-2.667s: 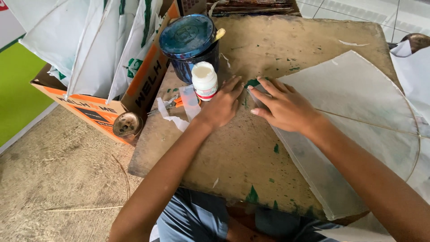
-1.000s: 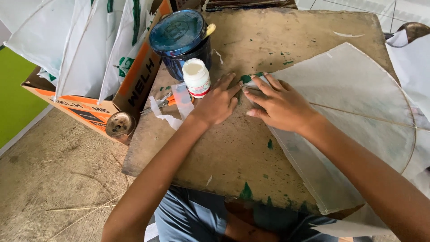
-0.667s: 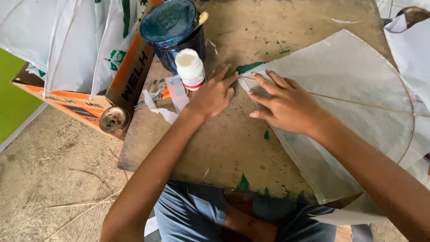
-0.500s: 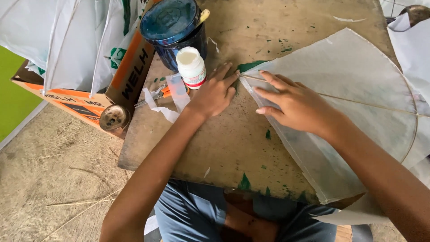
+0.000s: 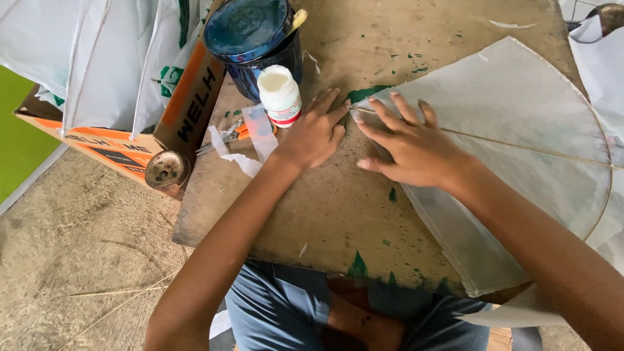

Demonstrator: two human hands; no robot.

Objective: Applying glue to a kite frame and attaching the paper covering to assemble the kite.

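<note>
- Fingers (image 5: 396,112) of right hand (image 5: 409,146) spread flat, palm down, pressing on the pointed corner of the kite (image 5: 520,149); nothing gripped, just pinning it.
- Left hand (image 5: 316,133) w/ fingers loosely together, tips at the kite's very tip, touching the paper edge; not closed round anything.
- Kite: pale, translucent grey-white paper, fan-like shape w/ one curved side; thin stick spine running from the tip under the hands to the far right, thin bowed stick along the curve.
- It lies flat on the wooden board (image 5: 325,214), covering the board's right half, lower corner hanging just past the near edge.
- Green paint smear on board right at the kite tip, more green flecks scattered around.
- White bottle (image 5: 279,96) w/ white cap stands upright just left of left hand, touching dark blue can (image 5: 252,39) behind it.
- Orange-handled scissors (image 5: 231,135) and torn paper scraps (image 5: 237,156) beside the bottle.
- Cardboard box (image 5: 130,146) of more white kites at left, off the board.
</note>
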